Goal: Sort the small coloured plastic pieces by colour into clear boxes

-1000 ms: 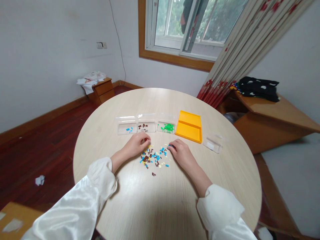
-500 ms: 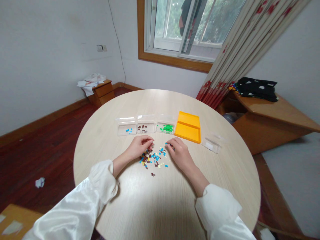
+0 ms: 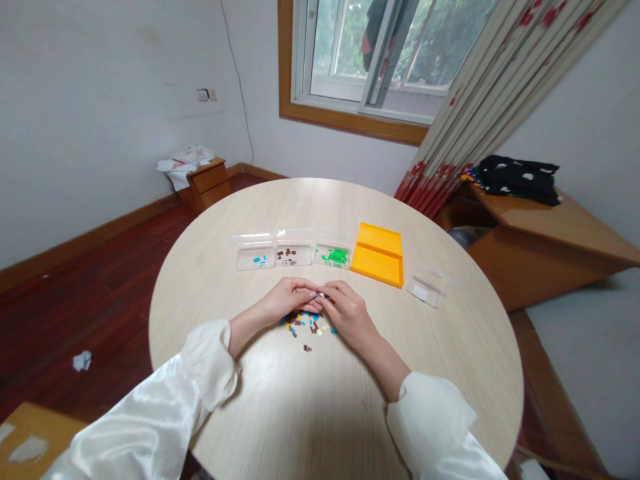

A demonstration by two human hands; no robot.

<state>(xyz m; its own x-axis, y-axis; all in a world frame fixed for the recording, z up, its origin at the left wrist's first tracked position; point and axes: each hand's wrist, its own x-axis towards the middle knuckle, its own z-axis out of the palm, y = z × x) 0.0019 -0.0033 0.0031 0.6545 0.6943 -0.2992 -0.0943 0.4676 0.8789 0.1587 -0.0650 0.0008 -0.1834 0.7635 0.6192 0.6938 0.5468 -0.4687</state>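
Observation:
My left hand (image 3: pixel 289 297) and my right hand (image 3: pixel 346 308) meet fingertip to fingertip over a heap of small toy bricks (image 3: pixel 314 327) in brown, blue, yellow and pale yellow. Specks of blue and pale yellow brick (image 3: pixel 321 295) show between the fingertips. The right fingers pinch at these bricks. The left fingers are curled, and what they hold is partly hidden. Both hands cover the far part of the heap.
Beyond the hands stand clear boxes holding a few blue bricks (image 3: pixel 259 259), brown bricks (image 3: pixel 287 254) and many green bricks (image 3: pixel 337 256). An open yellow case (image 3: pixel 376 265) is to their right, then another clear box (image 3: pixel 425 293). All are on a round table (image 3: pixel 280 413).
My right hand has moved left from the heap's right side, and my left hand has shifted slightly right. Their fingertips now meet, with small bricks between them.

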